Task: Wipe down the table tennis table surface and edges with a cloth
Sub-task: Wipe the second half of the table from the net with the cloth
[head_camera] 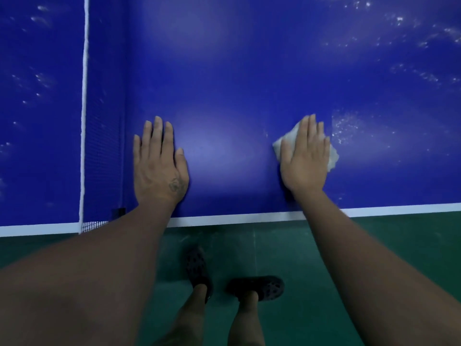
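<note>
The blue table tennis table [237,71] fills the upper view, its white side edge [224,218] running along the near side. My right hand [305,156] lies flat with straight fingers, pressing a white cloth [333,156] onto the surface near the edge. Cloth corners stick out to the left and right of the hand. My left hand [159,161] rests flat on the bare surface, palm down, just right of the net. White dusty specks [349,126] mark the surface to the right of the cloth and at the far right.
The net [86,108] with its white top band crosses the table at the left, with more speckled blue surface beyond it. Below the table edge lies green floor [386,245], where my two feet in dark shoes [257,287] stand.
</note>
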`<state>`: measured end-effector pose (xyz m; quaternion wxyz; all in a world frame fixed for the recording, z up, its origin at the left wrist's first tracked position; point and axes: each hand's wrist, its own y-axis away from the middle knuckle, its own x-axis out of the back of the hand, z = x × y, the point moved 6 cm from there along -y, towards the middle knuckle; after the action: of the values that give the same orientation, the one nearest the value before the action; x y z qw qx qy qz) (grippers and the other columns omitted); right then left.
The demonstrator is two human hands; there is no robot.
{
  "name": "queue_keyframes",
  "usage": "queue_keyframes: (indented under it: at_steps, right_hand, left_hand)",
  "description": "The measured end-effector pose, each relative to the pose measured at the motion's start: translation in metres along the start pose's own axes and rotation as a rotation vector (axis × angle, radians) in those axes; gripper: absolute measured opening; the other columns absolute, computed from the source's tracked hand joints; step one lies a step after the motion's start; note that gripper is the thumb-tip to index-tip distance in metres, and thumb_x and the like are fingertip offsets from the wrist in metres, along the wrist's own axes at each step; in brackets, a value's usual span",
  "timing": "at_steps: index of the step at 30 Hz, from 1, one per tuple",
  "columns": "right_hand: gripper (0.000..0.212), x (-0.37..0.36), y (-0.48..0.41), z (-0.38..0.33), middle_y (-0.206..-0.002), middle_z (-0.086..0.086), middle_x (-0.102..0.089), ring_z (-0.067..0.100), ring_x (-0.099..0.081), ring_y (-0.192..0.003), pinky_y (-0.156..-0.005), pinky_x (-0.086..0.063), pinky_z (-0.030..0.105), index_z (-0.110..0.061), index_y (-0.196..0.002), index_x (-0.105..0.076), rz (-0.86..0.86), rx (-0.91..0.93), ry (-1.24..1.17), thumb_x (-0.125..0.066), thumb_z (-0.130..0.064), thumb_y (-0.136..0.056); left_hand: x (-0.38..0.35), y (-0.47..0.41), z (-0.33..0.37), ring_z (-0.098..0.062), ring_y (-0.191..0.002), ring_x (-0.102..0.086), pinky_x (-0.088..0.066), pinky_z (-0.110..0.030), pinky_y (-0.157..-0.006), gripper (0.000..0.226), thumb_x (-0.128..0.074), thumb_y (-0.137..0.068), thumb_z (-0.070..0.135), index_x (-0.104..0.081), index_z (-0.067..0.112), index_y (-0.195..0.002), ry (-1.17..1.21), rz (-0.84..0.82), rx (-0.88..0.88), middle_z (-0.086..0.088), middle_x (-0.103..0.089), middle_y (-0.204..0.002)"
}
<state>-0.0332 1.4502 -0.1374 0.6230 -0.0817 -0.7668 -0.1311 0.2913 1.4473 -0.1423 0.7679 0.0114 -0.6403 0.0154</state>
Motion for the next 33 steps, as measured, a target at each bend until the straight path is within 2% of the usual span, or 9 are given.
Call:
queue_keyframes:
  at_steps: [6,9,12,17,20,24,26,28,33]
  right_hand:
    - [0.071,-0.004,-0.084,-0.06,-0.182,0.008,-0.007,0.027,-0.004,-0.168,-0.135,-0.003,0.048,-0.01,-0.173,-0.01,0.044,-0.072,0.018,-0.023,-0.047,-0.114]
    - [0.071,-0.012,-0.043,-0.088,-0.181,0.009,-0.01,0.028,-0.007,-0.168,-0.136,-0.006,0.049,-0.01,-0.173,-0.013,0.018,0.162,0.015,-0.024,-0.048,-0.114]
    - [0.07,-0.021,0.055,-0.082,-0.18,0.011,-0.017,0.031,-0.012,-0.168,-0.134,-0.016,0.054,-0.008,-0.171,-0.021,-0.028,0.455,-0.011,-0.037,-0.044,-0.114]
    - [0.069,-0.022,0.149,-0.019,-0.182,0.003,-0.013,0.026,-0.013,-0.168,-0.132,-0.023,0.057,-0.013,-0.173,-0.02,-0.148,0.641,0.032,-0.04,-0.044,-0.115]
    - [0.066,-0.017,0.109,-0.014,-0.181,0.005,-0.016,0.027,-0.011,-0.168,-0.134,-0.017,0.055,-0.011,-0.172,-0.021,-0.141,0.547,0.032,-0.032,-0.043,-0.116]
    - [0.07,-0.014,0.008,-0.047,-0.182,0.007,-0.011,0.027,-0.006,-0.168,-0.136,-0.006,0.049,-0.011,-0.173,-0.014,-0.042,0.165,-0.009,-0.02,-0.048,-0.113]
    - [0.071,-0.016,-0.031,-0.078,-0.182,0.007,-0.009,0.027,-0.005,-0.168,-0.136,-0.004,0.048,-0.013,-0.173,-0.012,-0.015,0.064,-0.014,-0.018,-0.05,-0.114]
    - [0.07,-0.022,-0.041,-0.117,-0.182,0.009,-0.009,0.03,-0.006,-0.168,-0.135,-0.005,0.05,-0.013,-0.173,-0.013,-0.004,0.1,-0.009,-0.019,-0.05,-0.114]
    - [0.064,-0.041,0.075,-0.162,-0.18,0.013,-0.017,0.033,-0.013,-0.167,-0.134,-0.016,0.056,-0.009,-0.171,-0.024,-0.034,0.527,-0.047,-0.032,-0.042,-0.116]
  left_hand:
    - [-0.001,0.001,0.0,-0.023,-0.168,-0.007,-0.007,-0.049,-0.136,0.064,-0.026,-0.112,0.04,-0.024,0.013,-0.171,-0.01,0.0,0.005,-0.005,-0.015,-0.18]
    - [0.001,0.001,0.001,-0.023,-0.168,-0.008,-0.007,-0.049,-0.136,0.064,-0.028,-0.113,0.039,-0.025,0.012,-0.171,-0.001,0.003,0.005,-0.005,-0.016,-0.18]
    - [0.003,0.0,0.004,-0.023,-0.168,-0.007,-0.006,-0.048,-0.137,0.064,-0.027,-0.113,0.039,-0.024,0.012,-0.171,-0.001,-0.01,0.006,-0.005,-0.015,-0.18]
    - [0.003,0.001,0.002,-0.023,-0.168,-0.007,-0.008,-0.05,-0.136,0.064,-0.025,-0.113,0.04,-0.024,0.012,-0.171,-0.002,-0.014,0.007,-0.006,-0.015,-0.18]
    - [0.003,0.001,0.001,-0.023,-0.168,-0.007,-0.008,-0.05,-0.136,0.064,-0.025,-0.113,0.04,-0.023,0.012,-0.171,0.002,-0.016,0.008,-0.005,-0.015,-0.18]
    - [0.004,0.001,0.001,-0.023,-0.168,-0.008,-0.009,-0.05,-0.136,0.063,-0.028,-0.113,0.039,-0.026,0.012,-0.17,0.019,0.002,0.007,-0.006,-0.017,-0.18]
    - [0.004,0.001,0.001,-0.023,-0.168,-0.009,-0.01,-0.05,-0.136,0.063,-0.029,-0.113,0.038,-0.026,0.012,-0.17,0.021,0.003,0.004,-0.006,-0.017,-0.18]
    - [0.004,0.001,0.001,-0.023,-0.168,-0.009,-0.008,-0.049,-0.136,0.063,-0.03,-0.113,0.038,-0.027,0.012,-0.17,0.022,0.004,0.007,-0.005,-0.018,-0.18]
    - [0.005,0.0,0.002,-0.023,-0.168,-0.009,-0.008,-0.049,-0.136,0.063,-0.029,-0.113,0.037,-0.027,0.011,-0.17,0.025,-0.002,0.006,-0.007,-0.018,-0.18]
